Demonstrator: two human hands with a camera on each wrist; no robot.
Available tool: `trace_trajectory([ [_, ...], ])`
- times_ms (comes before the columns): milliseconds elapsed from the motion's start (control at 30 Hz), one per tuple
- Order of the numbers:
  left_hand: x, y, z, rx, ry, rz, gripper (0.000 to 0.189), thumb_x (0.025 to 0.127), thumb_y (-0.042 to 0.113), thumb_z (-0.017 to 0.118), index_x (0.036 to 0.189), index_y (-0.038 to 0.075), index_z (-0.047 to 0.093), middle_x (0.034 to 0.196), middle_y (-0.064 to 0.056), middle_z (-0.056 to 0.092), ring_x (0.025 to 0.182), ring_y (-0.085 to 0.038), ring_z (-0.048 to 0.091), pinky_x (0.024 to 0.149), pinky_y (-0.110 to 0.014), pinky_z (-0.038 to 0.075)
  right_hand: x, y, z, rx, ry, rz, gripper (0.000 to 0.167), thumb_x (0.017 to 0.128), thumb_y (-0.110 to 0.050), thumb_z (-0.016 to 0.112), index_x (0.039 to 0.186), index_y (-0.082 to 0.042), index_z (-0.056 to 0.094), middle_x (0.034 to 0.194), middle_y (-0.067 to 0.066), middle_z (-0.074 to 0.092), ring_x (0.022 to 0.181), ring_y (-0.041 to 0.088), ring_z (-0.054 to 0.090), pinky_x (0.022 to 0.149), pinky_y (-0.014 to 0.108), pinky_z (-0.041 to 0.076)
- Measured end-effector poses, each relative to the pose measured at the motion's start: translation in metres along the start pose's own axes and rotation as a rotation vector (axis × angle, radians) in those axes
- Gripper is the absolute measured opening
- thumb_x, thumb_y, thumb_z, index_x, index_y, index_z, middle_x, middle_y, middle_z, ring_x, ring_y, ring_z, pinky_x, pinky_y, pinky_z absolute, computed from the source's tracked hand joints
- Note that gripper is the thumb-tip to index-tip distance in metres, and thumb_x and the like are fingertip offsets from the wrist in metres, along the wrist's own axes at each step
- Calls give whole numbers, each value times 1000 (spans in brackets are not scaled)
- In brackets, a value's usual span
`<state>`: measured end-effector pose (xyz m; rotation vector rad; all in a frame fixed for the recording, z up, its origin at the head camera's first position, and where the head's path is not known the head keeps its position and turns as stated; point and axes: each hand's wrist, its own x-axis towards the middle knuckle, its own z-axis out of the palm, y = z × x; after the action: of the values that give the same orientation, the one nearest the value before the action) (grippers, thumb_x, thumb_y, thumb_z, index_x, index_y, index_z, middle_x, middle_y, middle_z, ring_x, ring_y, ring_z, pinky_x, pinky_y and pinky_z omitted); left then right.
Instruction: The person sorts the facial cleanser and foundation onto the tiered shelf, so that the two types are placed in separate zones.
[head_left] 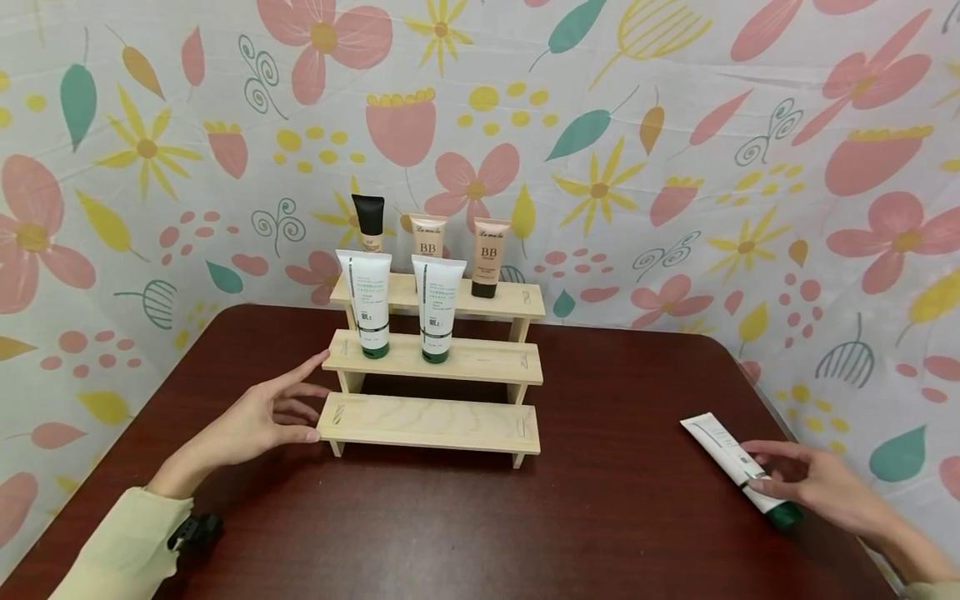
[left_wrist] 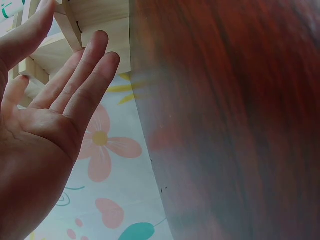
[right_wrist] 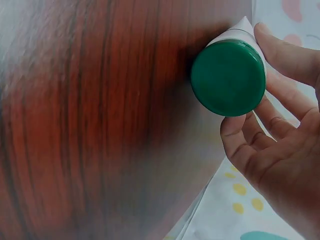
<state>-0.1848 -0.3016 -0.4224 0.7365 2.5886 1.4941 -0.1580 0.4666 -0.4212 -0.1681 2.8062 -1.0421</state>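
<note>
My left hand [head_left: 255, 421] is at the left end of a three-tier wooden display stand [head_left: 431, 425], fingers spread, its fingertips right at the middle and bottom shelves. In the left wrist view its fingers [left_wrist: 92, 75] reach straight toward the stand's legs. Far to the right, my right hand [head_left: 813, 483] holds a white squeeze tube [head_left: 723, 446] with a green cap [right_wrist: 228, 77], thumb on one side and curled fingers on the other. That tube lies slanted at the table's right side, cap end toward me.
Two white tubes [head_left: 437, 300] with green caps stand on the middle shelf. Two beige BB cream tubes [head_left: 491, 250] and a black-topped tube [head_left: 370, 221] are on the top shelf. A dark red-brown table [head_left: 600, 500] bears the stand, before a floral cloth backdrop [head_left: 600, 108].
</note>
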Motion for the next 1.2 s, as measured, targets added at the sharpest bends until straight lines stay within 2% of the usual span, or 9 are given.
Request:
trace_trajectory([
  [200, 0, -1, 1, 7, -2, -1, 108, 84, 9, 91, 170, 24, 26, 133, -25, 65, 98, -24, 73, 84, -34, 61, 2, -4, 0, 47, -39, -32, 49, 98, -13, 78, 138, 9, 60, 99, 5, 68, 83, 9, 61, 65, 25, 52],
  [433, 0, 0, 0, 16, 4, 1, 109, 83, 8, 91, 170, 23, 27, 132, -25, 65, 97, -23, 74, 84, -34, 61, 4, -1, -3, 103, -97, -23, 44, 101, -12, 72, 140, 6, 61, 116, -2, 70, 91, 7, 62, 72, 24, 53],
  [633, 0, 0, 0, 14, -1, -1, 108, 84, 9, 91, 170, 23, 26, 133, -25, 65, 98, -22, 73, 84, -37, 61, 9, 2, -5, 206, -200, -31, 48, 103, -5, 68, 144, 14, 53, 106, 3, 66, 87, 10, 62, 73, 26, 55],
  [733, -1, 0, 0, 13, 0, 0, 108, 84, 9, 91, 170, 22, 26, 133, -25, 65, 98, -22, 73, 84, -36, 61, 12, 1, -6, 210, -238, -18, 53, 104, -6, 66, 145, 20, 47, 98, 4, 67, 85, 10, 62, 73, 26, 54],
  [833, -1, 0, 0, 13, 5, 1, 108, 84, 8, 91, 170, 22, 26, 133, -25, 65, 97, -23, 73, 84, -35, 61, 14, 1, -6, 203, -257, -48, 53, 104, -5, 65, 144, 23, 44, 96, 5, 67, 84, 12, 61, 71, 26, 53],
  [1067, 0, 1, 0, 18, 5, -4, 108, 84, 9, 91, 170, 23, 26, 133, -24, 65, 98, -22, 73, 84, -35, 61, 14, 0, -3, 197, -259, -144, 46, 100, 0, 69, 143, 12, 56, 104, 7, 70, 87, 15, 64, 69, 27, 55],
  [1200, 0, 1, 0, 16, 5, -3, 108, 84, 10, 91, 170, 24, 27, 133, -25, 65, 98, -22, 73, 85, -36, 61, 14, 1, -1, 186, -263, -173, 48, 100, 0, 69, 144, 10, 55, 111, 8, 70, 89, 17, 64, 70, 28, 55],
])
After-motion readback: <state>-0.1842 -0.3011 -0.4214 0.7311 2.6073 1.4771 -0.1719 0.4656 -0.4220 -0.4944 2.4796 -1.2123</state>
